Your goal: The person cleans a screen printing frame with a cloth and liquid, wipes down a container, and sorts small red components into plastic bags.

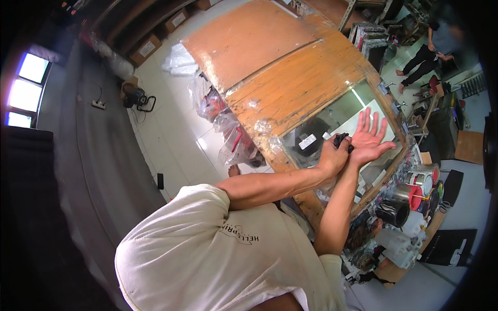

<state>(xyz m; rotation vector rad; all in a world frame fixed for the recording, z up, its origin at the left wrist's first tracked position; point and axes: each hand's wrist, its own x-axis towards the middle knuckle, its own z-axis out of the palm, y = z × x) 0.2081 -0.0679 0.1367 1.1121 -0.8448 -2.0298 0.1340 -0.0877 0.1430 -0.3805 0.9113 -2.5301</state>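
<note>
At the middle of the view a big orange wooden worktop [290, 67] slants toward twelve o'clock, a glass pane [337, 116] set in its near end. Paint cans [415, 189] crowd at four o'clock. Over the glass, the right hand [369, 137] is spread wide; at its nine o'clock the left hand [332, 155] grips a small black tool [341, 140]. Judging by this, the tool is being readied; next calls for steady pressure on the glass.

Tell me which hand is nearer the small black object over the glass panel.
Left. The left hand grips the small black object; the right hand is open beside it, palm touching.
</note>
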